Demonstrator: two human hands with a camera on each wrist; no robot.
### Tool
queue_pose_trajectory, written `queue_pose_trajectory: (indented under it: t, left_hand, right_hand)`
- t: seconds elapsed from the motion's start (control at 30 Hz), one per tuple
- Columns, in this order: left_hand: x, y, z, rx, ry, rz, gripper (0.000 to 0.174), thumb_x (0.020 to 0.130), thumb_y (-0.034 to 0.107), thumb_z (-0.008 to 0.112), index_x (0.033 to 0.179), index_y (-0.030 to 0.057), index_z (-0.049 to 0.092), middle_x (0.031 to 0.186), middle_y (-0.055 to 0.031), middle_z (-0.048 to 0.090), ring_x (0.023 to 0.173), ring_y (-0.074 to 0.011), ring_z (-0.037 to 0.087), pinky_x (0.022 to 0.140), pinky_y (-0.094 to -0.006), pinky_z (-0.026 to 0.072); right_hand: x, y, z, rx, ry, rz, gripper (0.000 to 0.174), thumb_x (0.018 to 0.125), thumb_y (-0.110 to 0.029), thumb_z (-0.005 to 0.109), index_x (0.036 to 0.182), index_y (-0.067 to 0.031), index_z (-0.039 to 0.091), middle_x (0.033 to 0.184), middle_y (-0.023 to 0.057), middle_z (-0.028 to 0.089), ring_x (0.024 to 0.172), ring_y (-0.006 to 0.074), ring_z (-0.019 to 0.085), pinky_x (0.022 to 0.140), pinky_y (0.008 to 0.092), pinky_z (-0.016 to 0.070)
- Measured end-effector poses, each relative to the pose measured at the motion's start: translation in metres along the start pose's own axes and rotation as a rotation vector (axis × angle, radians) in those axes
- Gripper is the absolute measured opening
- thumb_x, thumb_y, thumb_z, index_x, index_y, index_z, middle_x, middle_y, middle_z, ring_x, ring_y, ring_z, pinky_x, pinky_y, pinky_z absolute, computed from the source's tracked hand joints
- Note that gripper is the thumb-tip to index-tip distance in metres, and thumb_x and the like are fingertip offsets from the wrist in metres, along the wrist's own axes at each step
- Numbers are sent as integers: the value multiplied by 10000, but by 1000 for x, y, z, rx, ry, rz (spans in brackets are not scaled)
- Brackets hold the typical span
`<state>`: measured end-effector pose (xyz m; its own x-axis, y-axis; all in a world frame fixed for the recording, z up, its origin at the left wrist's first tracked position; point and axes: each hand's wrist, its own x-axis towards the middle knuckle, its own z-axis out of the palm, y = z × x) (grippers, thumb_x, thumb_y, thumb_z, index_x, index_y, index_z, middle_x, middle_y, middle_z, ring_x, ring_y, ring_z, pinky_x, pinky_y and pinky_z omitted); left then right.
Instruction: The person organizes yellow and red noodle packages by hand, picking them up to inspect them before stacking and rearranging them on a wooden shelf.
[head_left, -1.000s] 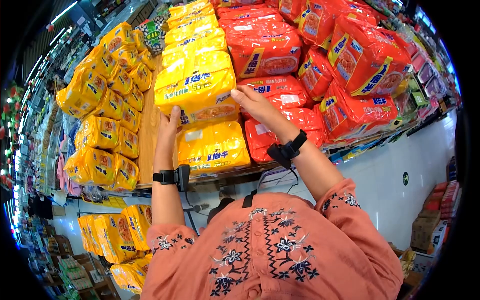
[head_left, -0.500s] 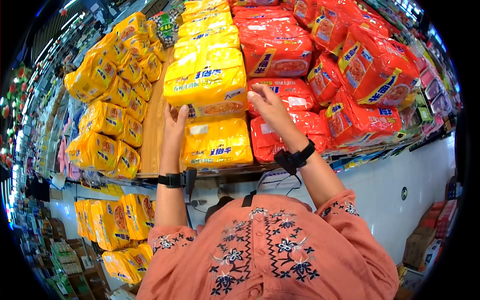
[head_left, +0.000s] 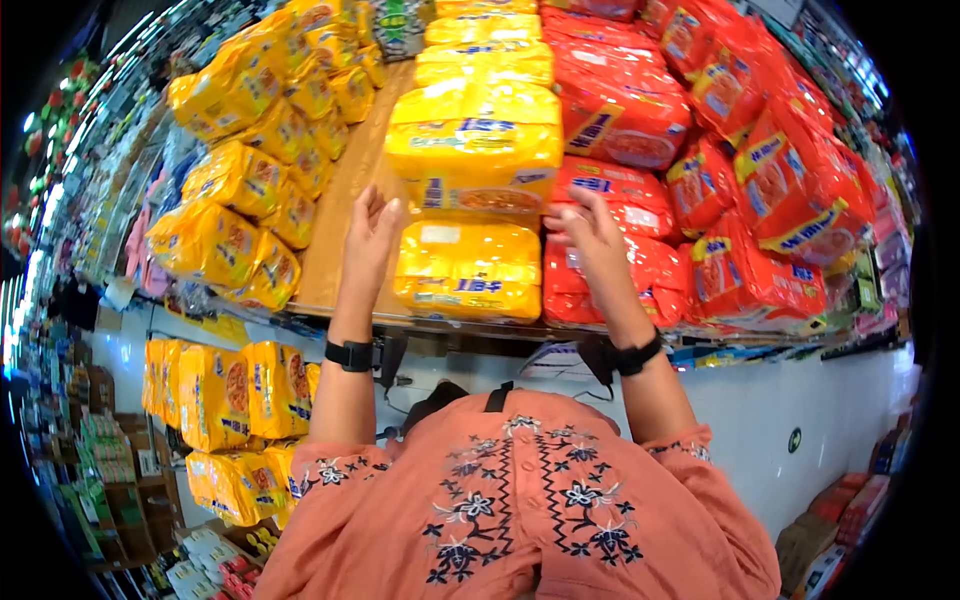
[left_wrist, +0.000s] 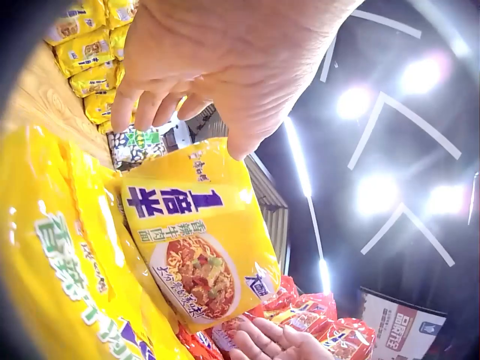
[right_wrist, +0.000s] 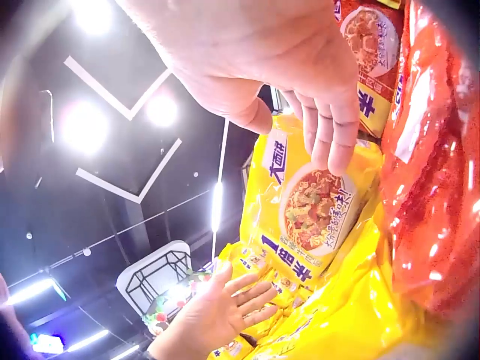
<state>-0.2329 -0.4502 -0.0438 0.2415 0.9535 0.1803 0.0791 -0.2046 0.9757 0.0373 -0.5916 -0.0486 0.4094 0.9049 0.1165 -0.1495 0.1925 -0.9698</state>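
A yellow pack of instant noodles (head_left: 475,150) with a noodle bowl printed on its front sits at the near end of a yellow row, on top of a second yellow noodle pack (head_left: 468,270). My left hand (head_left: 372,240) is beside its lower left corner, fingers relaxed and holding nothing. On the opposite side, my right hand (head_left: 592,235) has loosely bent fingers and holds nothing; it overlaps the red noodle packs (head_left: 625,215) there. Both wrist views show the front of the upper pack (left_wrist: 202,236) between the two hands.
Yellow packs (head_left: 225,235) are stacked on the left of the wooden table (head_left: 350,200). Red packs (head_left: 800,180) pile up at the right. More yellow packs (head_left: 215,395) stand low at the left, below the table edge. A white floor (head_left: 740,420) lies at the right.
Both hands have let go of the upper yellow pack and drawn back from its sides. The pack stays on the lower one, and the head view has shifted so the table appears further right.
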Motion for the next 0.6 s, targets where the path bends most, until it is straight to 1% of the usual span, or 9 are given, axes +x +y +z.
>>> queue_pose_trajectory:
  t: [0.07,0.1,0.2,0.23,0.27,0.33,0.43,0.53,0.6]
  left_hand:
    - [-5,-14,-25,3,48,-16,719,1003,388,625,1493,-61,351,1457,-254,471,1340,-287,486,1111,-380,398]
    - [-5,-27,-40,64,112,13,658,1011,406,606,1460,-40,426,1367,-172,562,1265,-250,568,984,-333,497]
    - [-14,-22,-85,6,268,-100,614,1015,417,595,1422,-25,471,1292,-148,607,1180,-241,620,930,-329,522]
    - [-16,-18,-101,-10,343,-93,546,1020,418,581,1361,-4,521,1233,-142,633,1129,-239,647,894,-342,536]
    - [-16,-14,-117,-54,422,-77,438,1024,377,584,1269,16,564,1142,-119,655,1062,-206,660,846,-319,539]
    - [-17,-7,-152,-123,531,-33,340,1024,337,591,1175,32,588,1059,-93,659,979,-174,661,805,-297,539]
    - [-17,8,-198,-85,696,76,281,1031,307,583,1131,44,587,1043,-66,656,940,-134,637,743,-263,519]
    - [-4,9,-248,97,821,218,279,1024,290,596,1133,33,600,1015,-74,660,934,-167,630,789,-289,513]
    - [5,8,-285,406,927,363,289,1014,284,608,1113,12,617,1000,-87,663,939,-198,622,835,-315,501]
  right_hand:
    - [-9,-4,2,-30,-48,19,345,1039,-202,535,1307,14,516,1152,139,664,1025,186,658,865,306,537]
    - [-14,-4,6,-48,-74,36,312,1039,-200,528,1273,6,540,1123,124,669,1011,176,657,852,299,535]
    - [-25,-12,31,-74,-128,116,274,1039,-186,514,1228,6,565,1060,108,670,943,161,658,808,281,537]
    - [-27,-11,38,-72,-155,145,275,1039,-186,514,1226,9,564,1058,111,670,934,160,660,801,280,538]
    - [-27,-9,45,-72,-176,176,276,1040,-186,514,1225,13,563,1056,113,669,925,160,662,794,278,539]
    - [-26,0,61,-49,-212,212,277,1042,-188,515,1212,25,566,1041,123,668,908,160,667,781,280,544]
    - [-23,8,87,-46,-248,251,275,1043,-187,512,1203,28,572,1029,126,670,885,158,666,772,281,549]
    - [-20,18,109,-45,-291,271,285,1044,-195,514,1209,30,570,1024,127,671,870,157,666,769,285,553]
    - [-21,21,124,-42,-326,297,285,1044,-206,523,1208,22,574,1002,113,678,854,153,666,768,285,553]
